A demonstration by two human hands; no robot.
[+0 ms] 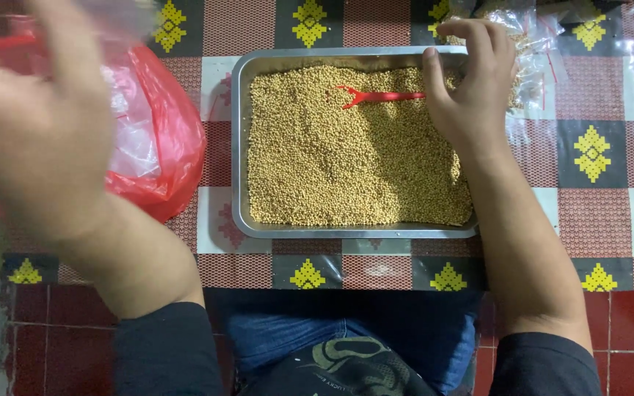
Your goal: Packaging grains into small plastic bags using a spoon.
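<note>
1. Your right hand (467, 88) rests at the far right corner of the metal tray (240, 147). Its fingers (434, 73) are loosely curled and slightly apart, with the fingertips on the tray's far rim and on the grains; they clamp nothing that shows.
2. The tray lies flat on the patterned mat (596, 213) right in front of you, between your forearms. A level layer of small yellow grains (332, 161) fills it almost edge to edge.
3. A red scoop (379, 96) lies on the grains near the tray's far side, its forked end pointing left and its handle running right until it disappears under your right hand. Whether your hand touches the handle cannot be told.
4. Your left hand (34, 125) is raised close to the camera and blurred. Its fingers look spread apart and seem to hold nothing, though the blur makes this uncertain.
5. Beyond that hand, left of the tray and just beside it, sits a crumpled red plastic bag (159, 139).
6. A clear plastic bag (530, 51) with more grains in it lies beyond your right hand, at the tray's far right corner.
</note>
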